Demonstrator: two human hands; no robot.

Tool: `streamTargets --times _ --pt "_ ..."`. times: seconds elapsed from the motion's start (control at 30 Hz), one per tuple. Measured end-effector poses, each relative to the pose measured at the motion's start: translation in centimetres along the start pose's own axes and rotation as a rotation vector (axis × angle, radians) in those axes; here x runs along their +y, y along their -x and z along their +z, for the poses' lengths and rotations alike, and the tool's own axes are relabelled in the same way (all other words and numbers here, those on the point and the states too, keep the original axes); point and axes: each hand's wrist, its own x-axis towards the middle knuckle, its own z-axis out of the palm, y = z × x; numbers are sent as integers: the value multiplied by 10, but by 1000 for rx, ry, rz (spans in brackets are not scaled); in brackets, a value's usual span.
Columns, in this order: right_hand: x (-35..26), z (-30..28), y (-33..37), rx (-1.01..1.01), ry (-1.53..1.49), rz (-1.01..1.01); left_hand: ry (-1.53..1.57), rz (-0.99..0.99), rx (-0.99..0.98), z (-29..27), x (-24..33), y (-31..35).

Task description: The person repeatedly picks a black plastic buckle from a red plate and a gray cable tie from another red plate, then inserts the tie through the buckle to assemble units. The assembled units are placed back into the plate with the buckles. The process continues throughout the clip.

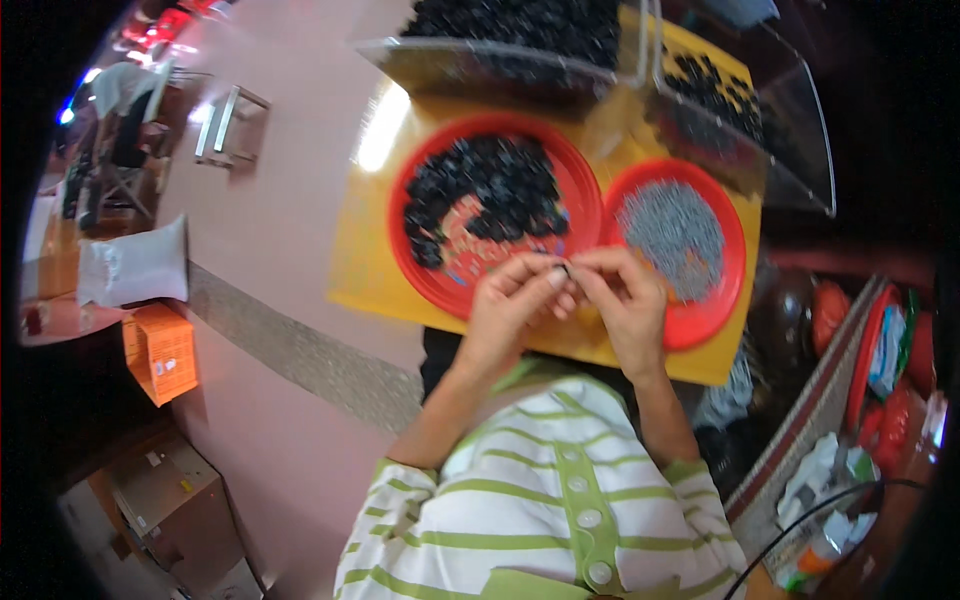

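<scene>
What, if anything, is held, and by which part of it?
A small black piece, pinched where the left hand and right hand meet; it is too small to tell which part.

Pinkish floor [290,215] is covering 7 to 11 o'clock, speckled strip [300,325] crossing it. Metal stool [226,118] is standing at 10, white sack [135,268] is sitting at 9, cardboard box [185,510] at 8. Red light [165,25] is glowing between 10 and 11. Yellow surface [362,250] is occupying center.

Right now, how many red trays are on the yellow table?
2: the larger tray, with black pieces, at left; the smaller tray, with grey pieces, at right.
</scene>
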Motion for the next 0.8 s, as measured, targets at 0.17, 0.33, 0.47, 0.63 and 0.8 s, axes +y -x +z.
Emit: streamTargets --times 0.17,0.33,0.47,0.63,0.8 --pt "5 -2 -1 0 -309 39 129 -29 -32 3 -1 2" --pt "17 -6 1 -10 -305 -10 117 -58 -34 4 -3 -1" --pt "16 -7 2 6 -266 4 107 -58 -28 4 -4 -2" --pt "15 -9 2 13 -182 -15 100 -61 -33 3 -6 -3" --pt "15 -11 1 -11 -150 -32 74 -48 -43 2 -5 -3"
